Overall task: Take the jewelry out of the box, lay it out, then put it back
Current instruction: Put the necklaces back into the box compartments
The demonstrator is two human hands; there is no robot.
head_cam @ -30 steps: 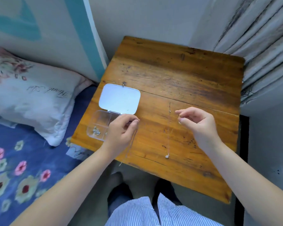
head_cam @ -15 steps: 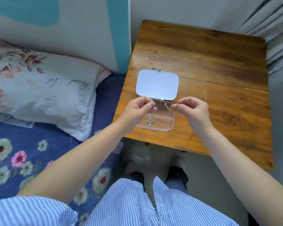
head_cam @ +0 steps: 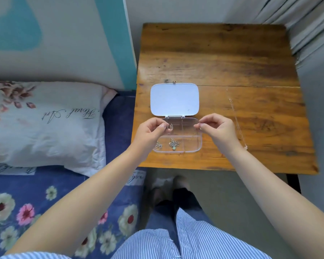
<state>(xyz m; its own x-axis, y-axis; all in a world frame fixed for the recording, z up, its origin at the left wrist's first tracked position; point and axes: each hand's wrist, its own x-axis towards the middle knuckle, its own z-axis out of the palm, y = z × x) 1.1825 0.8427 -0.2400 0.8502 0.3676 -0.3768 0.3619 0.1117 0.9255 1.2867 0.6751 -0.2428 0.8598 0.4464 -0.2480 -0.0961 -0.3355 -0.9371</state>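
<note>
A clear plastic jewelry box [head_cam: 198, 146] with several compartments lies open near the front left of the wooden table [head_cam: 223, 58], its white lid [head_cam: 174, 99] folded back. My left hand [head_cam: 151, 131] and my right hand [head_cam: 219, 129] hover over the box, both pinching a thin gold chain [head_cam: 194, 135] that sags between them into the box. Small silver pieces [head_cam: 158, 145] and a pendant with a green stone [head_cam: 174, 144] rest in the front compartments. Another fine necklace [head_cam: 237, 118] is stretched out on the table to the right.
A bed with a blue floral sheet [head_cam: 36, 212] and a white pillow [head_cam: 45, 124] sits left of the table. A wall stands behind, and grey curtains [head_cam: 307, 25] hang at the right. My legs and feet [head_cam: 168, 189] are below the table's front edge.
The view has shifted left and closer. Both hands moved over the open box. The cross pendant seen hanging from my left hand is no longer visible; the chain now droops into the box.
</note>
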